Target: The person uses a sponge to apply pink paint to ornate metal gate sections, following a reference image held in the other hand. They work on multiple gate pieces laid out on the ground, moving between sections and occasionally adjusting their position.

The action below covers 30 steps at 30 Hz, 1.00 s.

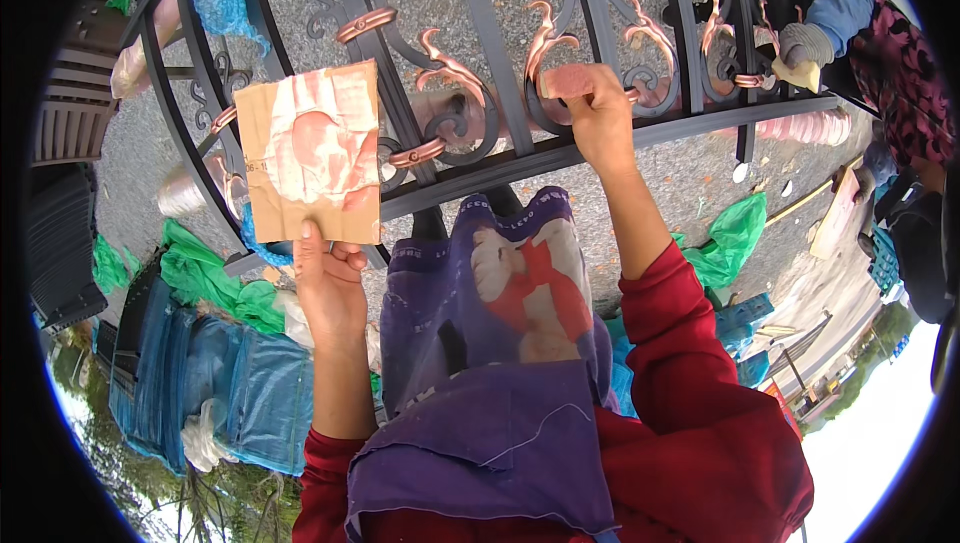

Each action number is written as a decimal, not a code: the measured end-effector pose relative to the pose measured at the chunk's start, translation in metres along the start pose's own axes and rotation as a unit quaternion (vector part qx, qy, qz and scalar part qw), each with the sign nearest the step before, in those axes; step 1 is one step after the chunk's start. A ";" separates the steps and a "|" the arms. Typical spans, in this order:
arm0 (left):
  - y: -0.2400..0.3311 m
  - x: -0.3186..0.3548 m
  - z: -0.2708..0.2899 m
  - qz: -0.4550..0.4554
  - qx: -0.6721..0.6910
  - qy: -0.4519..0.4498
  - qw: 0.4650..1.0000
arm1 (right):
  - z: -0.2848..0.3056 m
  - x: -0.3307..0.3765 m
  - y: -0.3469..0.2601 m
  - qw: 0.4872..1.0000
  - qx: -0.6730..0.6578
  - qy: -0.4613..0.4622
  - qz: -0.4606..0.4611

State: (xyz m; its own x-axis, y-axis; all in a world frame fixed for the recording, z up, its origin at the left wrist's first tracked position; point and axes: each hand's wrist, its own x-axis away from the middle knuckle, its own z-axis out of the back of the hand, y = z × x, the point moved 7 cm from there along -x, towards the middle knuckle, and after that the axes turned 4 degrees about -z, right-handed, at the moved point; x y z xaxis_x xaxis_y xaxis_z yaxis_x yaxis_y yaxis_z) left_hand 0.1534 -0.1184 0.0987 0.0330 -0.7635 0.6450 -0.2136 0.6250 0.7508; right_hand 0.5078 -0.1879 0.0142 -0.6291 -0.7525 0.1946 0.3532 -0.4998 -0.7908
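Seen from the head camera, a person in red sleeves and a purple apron (470, 423) works at a black metal fence panel (480, 181) with copper-coloured scrolls and bands. The left hand (328, 278) grips the lower edge of a square of brown cardboard (350, 223) smeared with pinkish paint, held up at the panel's left part; a short dark printed code sits at its left edge. The right hand (603, 128) pinches a small pink-stained pad (567, 82) just beside a copper-coloured scroll (543, 41); whether the two touch cannot be told. White lettering and numerals run along the apron's hem. At right, a co-worker's gloved hand (803, 44) holds a pale yellow sponge (797, 74) near the panel.
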 end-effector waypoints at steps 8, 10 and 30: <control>-0.001 0.001 0.012 0.004 -0.007 -0.007 1.000 | 0.013 -0.001 -0.004 0.999 -0.035 -0.007 -0.006; -0.002 0.000 0.016 0.007 0.009 0.012 1.000 | 0.020 -0.004 0.002 0.999 -0.036 0.012 -0.021; 0.001 -0.001 0.030 0.006 0.022 0.017 1.000 | -0.003 -0.006 -0.017 0.996 0.091 -0.011 0.006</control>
State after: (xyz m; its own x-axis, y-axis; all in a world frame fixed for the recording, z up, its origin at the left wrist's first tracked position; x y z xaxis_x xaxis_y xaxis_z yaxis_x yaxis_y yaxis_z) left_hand 0.1239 -0.1219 0.0943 0.0624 -0.7494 0.6592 -0.2566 0.6262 0.7362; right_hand 0.5031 -0.1731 0.0249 -0.6099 -0.7666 0.2008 0.4804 -0.5591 -0.6757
